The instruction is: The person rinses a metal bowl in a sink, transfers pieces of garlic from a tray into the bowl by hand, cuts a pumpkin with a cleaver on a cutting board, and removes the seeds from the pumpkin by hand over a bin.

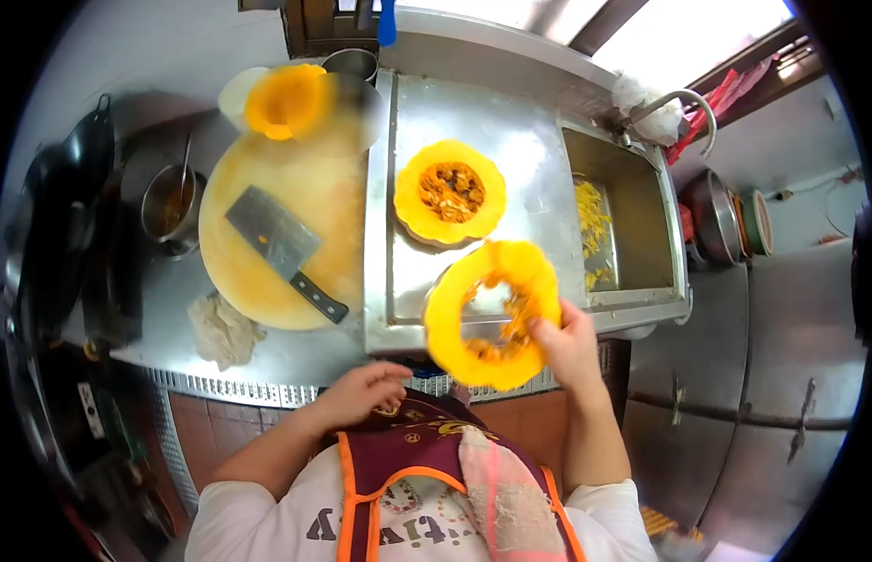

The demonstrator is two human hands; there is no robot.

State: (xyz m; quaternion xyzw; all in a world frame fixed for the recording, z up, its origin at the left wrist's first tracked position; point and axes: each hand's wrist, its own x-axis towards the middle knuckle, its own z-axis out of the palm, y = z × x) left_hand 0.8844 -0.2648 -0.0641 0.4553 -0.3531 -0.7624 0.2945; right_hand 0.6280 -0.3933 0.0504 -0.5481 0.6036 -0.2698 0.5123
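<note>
A thick yellow pumpkin ring (445, 314) with stringy orange pulp around its central hole is gripped at its right side by my right hand (569, 348), above the front edge of the steel counter. My left hand (366, 391) is near my apron, fingers curled and partly apart, with nothing seen in it. Behind the ring, a pumpkin half (452, 192) full of seeds and pulp rests cut side up on the steel drainboard (520, 122). A cleaver (272, 229) with a black handle lies on the round cutting board (239, 178).
A sink (633, 215) with yellow scraps and a curved faucet (703, 112) are at the right. Another hollow pumpkin piece (281, 101) is behind the board. A crumpled cloth (222, 330) lies at the board's front left, and a small pot (164, 211) with a utensil stands left.
</note>
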